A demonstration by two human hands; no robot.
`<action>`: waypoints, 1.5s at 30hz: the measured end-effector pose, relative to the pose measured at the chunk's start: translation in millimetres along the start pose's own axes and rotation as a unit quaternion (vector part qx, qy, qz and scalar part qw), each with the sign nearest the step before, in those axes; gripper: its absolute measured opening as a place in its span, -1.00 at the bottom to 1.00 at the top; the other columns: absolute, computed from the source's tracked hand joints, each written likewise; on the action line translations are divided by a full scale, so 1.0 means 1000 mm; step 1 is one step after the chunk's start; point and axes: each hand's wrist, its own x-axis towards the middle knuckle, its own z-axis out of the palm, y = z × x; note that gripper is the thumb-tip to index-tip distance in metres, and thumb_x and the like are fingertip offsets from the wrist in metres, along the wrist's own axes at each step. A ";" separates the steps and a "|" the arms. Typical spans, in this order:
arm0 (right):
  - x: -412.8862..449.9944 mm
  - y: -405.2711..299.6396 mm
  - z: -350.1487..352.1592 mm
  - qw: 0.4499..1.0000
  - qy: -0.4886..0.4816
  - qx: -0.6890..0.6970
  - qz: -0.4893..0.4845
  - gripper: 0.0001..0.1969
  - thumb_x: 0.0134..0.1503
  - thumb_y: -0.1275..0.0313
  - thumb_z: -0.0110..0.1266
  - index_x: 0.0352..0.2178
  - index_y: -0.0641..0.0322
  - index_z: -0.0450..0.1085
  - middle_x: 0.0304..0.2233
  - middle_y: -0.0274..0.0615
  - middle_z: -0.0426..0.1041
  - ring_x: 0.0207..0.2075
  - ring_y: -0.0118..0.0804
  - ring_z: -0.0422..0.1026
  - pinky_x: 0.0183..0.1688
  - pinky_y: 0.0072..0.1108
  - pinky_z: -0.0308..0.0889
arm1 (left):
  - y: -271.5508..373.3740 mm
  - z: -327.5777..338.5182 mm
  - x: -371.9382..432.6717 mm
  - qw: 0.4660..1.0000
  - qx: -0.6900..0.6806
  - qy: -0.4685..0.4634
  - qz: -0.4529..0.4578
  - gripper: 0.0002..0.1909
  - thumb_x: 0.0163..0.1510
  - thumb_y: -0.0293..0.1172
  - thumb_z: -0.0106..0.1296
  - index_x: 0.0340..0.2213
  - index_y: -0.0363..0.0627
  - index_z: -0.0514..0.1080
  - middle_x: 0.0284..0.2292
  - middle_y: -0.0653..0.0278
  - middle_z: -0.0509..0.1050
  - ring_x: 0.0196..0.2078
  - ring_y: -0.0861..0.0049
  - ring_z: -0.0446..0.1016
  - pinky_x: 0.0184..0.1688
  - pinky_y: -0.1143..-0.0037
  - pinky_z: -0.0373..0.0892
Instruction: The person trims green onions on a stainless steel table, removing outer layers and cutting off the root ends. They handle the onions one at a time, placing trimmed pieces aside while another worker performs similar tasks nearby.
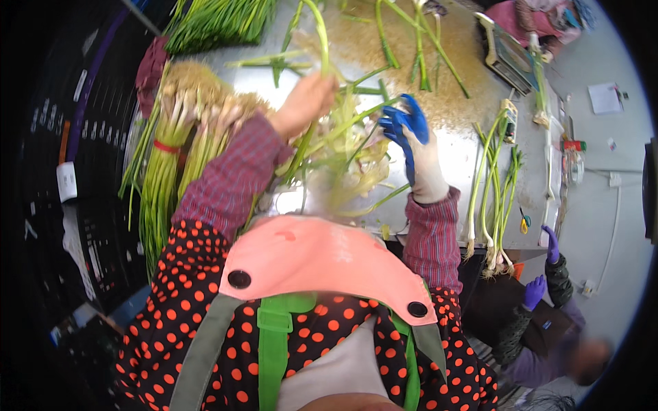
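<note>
My bare left hand (308, 100) is closed around a green garlic stalk (323, 36), which arcs up past the fingers; motion blurs both. My right hand (408, 126), in a blue-coated glove with a pale cuff, is raised over the metal table with its fingers curved and apart. A loose stalk (354, 120) ends beside its fingertips; whether they touch is unclear. Below and between the hands lies a heap of peeled skins and leaves (367, 172). Left of my left forearm lies a bunch of green garlic (164, 169) with a red band and roots toward the far side.
Cut green leaves (221, 25) are piled at the far left. Brown debris (447, 67) and scattered stalks cover the far table. Several trimmed stalks (491, 190) and small scissors (524, 221) lie right, below a scale (506, 54). A co-worker in purple gloves (534, 293) is at right; another person (545, 23) is beyond.
</note>
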 end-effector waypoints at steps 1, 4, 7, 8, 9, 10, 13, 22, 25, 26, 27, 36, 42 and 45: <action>0.007 -0.003 0.007 0.994 -0.052 0.090 0.021 -0.49 0.20 0.54 -0.06 0.18 0.20 0.08 -0.05 -0.09 0.40 -0.11 -0.23 0.45 -0.05 -0.50 0.39 | -0.005 0.012 -0.003 0.999 0.034 -0.009 0.011 -0.78 0.32 -0.26 -0.26 -0.33 -0.08 0.30 -0.59 0.51 0.19 -0.58 0.69 0.14 -0.55 0.66 0.10; 0.029 0.004 0.041 0.993 -0.023 0.103 0.045 -0.60 0.23 0.45 -0.04 0.10 0.19 0.19 -0.19 -0.17 0.46 -0.23 -0.29 0.48 -0.17 -0.51 0.43 | -0.019 0.031 -0.013 0.961 0.245 -0.059 0.111 -0.74 0.27 -0.28 -0.18 -0.37 -0.26 0.28 -0.57 0.29 0.33 -0.55 0.45 0.25 -0.50 0.44 0.19; 0.048 0.011 0.062 0.984 0.078 0.158 0.010 -0.70 0.25 0.35 -0.04 -0.01 0.17 0.30 -0.46 -0.34 0.42 -0.46 -0.41 0.43 -0.43 -0.54 0.41 | -0.036 0.033 -0.031 0.919 0.369 -0.091 0.103 -0.80 0.25 -0.35 -0.15 -0.31 -0.28 0.32 -0.48 0.09 0.40 -0.43 0.19 0.33 -0.35 0.31 0.27; 0.051 0.011 0.061 0.980 0.067 0.185 -0.023 -0.76 0.27 0.27 -0.09 -0.11 0.12 0.33 -0.57 -0.39 0.31 -0.60 -0.45 0.32 -0.56 -0.56 0.34 | -0.041 0.028 -0.038 0.912 0.376 -0.086 0.136 -0.80 0.26 -0.37 -0.18 -0.23 -0.28 0.33 -0.46 0.12 0.41 -0.41 0.23 0.35 -0.33 0.33 0.28; 0.061 0.007 0.062 0.977 0.112 0.180 -0.034 -0.78 0.29 0.21 -0.14 -0.21 0.07 0.34 -0.59 -0.39 0.26 -0.65 -0.47 0.28 -0.61 -0.58 0.30 | -0.046 0.023 -0.043 0.919 0.375 -0.081 0.097 -0.76 0.27 -0.39 -0.20 -0.15 -0.28 0.33 -0.44 0.15 0.42 -0.39 0.27 0.37 -0.31 0.36 0.29; 0.062 0.001 0.052 0.976 0.142 0.141 -0.081 -0.80 0.28 0.22 -0.15 -0.25 0.04 0.34 -0.63 -0.38 0.24 -0.71 -0.45 0.25 -0.66 -0.57 0.27 | -0.051 0.019 -0.046 0.927 0.340 -0.127 0.094 -0.71 0.27 -0.41 -0.23 -0.07 -0.28 0.34 -0.42 0.18 0.44 -0.36 0.31 0.39 -0.29 0.38 0.30; 0.056 -0.032 0.031 0.989 0.103 0.098 -0.032 -0.76 0.27 0.30 -0.12 -0.26 0.20 0.44 -0.67 -0.34 0.28 -0.68 -0.45 0.28 -0.64 -0.55 0.29 | -0.051 0.006 -0.045 0.915 0.351 -0.196 -0.036 -0.61 0.31 -0.21 -0.28 -0.02 -0.25 0.33 -0.35 0.28 0.46 -0.29 0.50 0.39 -0.24 0.48 0.31; 0.008 -0.029 0.066 0.935 -0.096 -0.336 -0.060 -0.60 0.14 0.18 0.04 -0.13 0.28 0.31 -0.38 -0.05 0.48 -0.40 -0.27 0.49 -0.37 -0.46 0.38 | 0.021 0.023 -0.001 0.997 -0.015 -0.026 0.077 -0.57 0.24 -0.16 -0.12 -0.01 -0.22 0.37 -0.05 0.24 0.42 0.00 0.48 0.37 0.08 0.44 0.26; 0.003 -0.002 0.067 0.937 -0.051 -0.346 -0.021 -0.73 0.16 0.27 0.06 -0.23 0.27 0.44 -0.52 -0.26 0.47 -0.52 -0.46 0.42 -0.45 -0.54 0.34 | 0.017 0.034 -0.007 0.995 0.000 0.002 0.099 -0.54 0.22 -0.05 -0.07 -0.09 -0.24 0.39 -0.17 0.24 0.47 -0.11 0.51 0.42 -0.07 0.47 0.32; 0.001 0.001 0.061 0.944 -0.073 -0.320 0.026 -0.68 0.14 0.26 0.10 -0.20 0.30 0.41 -0.46 -0.18 0.49 -0.45 -0.38 0.45 -0.39 -0.51 0.37 | 0.015 0.034 -0.010 0.994 -0.044 -0.041 0.089 -0.55 0.23 -0.07 -0.08 -0.11 -0.26 0.38 -0.26 0.23 0.49 -0.18 0.52 0.44 -0.11 0.49 0.33; 0.001 0.001 0.055 0.951 -0.089 -0.285 0.076 -0.63 0.12 0.25 0.13 -0.17 0.34 0.39 -0.39 -0.11 0.51 -0.39 -0.30 0.49 -0.32 -0.49 0.40 | 0.014 0.033 -0.011 0.994 -0.083 -0.052 0.047 -0.56 0.24 -0.08 -0.09 -0.14 -0.28 0.37 -0.34 0.23 0.51 -0.25 0.52 0.47 -0.15 0.51 0.35; 0.047 -0.052 0.037 0.973 -0.130 -0.190 -0.020 -0.55 0.21 0.21 -0.02 0.06 0.25 0.30 -0.09 -0.08 0.46 -0.13 -0.32 0.47 -0.11 -0.54 0.38 | 0.052 0.048 -0.010 0.990 0.072 -0.121 0.004 -0.75 0.23 -0.28 -0.06 -0.24 -0.25 0.39 -0.45 0.25 0.53 -0.45 0.67 0.48 -0.46 0.63 0.39; 0.079 -0.081 0.040 0.985 -0.143 -0.067 -0.071 -0.69 0.24 0.39 -0.10 -0.03 0.26 0.38 -0.23 -0.21 0.50 -0.25 -0.33 0.49 -0.12 -0.50 0.43 | 0.041 0.069 0.013 0.985 -0.080 -0.151 0.024 -0.77 0.15 -0.40 0.06 -0.24 -0.36 0.44 -0.36 0.14 0.54 -0.36 0.48 0.54 -0.34 0.60 0.49; 0.085 -0.078 0.029 0.983 -0.128 0.115 -0.070 -0.69 0.25 0.38 -0.10 -0.04 0.33 0.35 -0.22 -0.16 0.47 -0.18 -0.22 0.48 0.02 -0.28 0.39 | 0.031 0.065 0.020 0.989 -0.083 -0.121 0.022 -0.77 0.13 -0.42 0.08 -0.23 -0.37 0.46 -0.33 0.13 0.55 -0.32 0.47 0.56 -0.30 0.60 0.49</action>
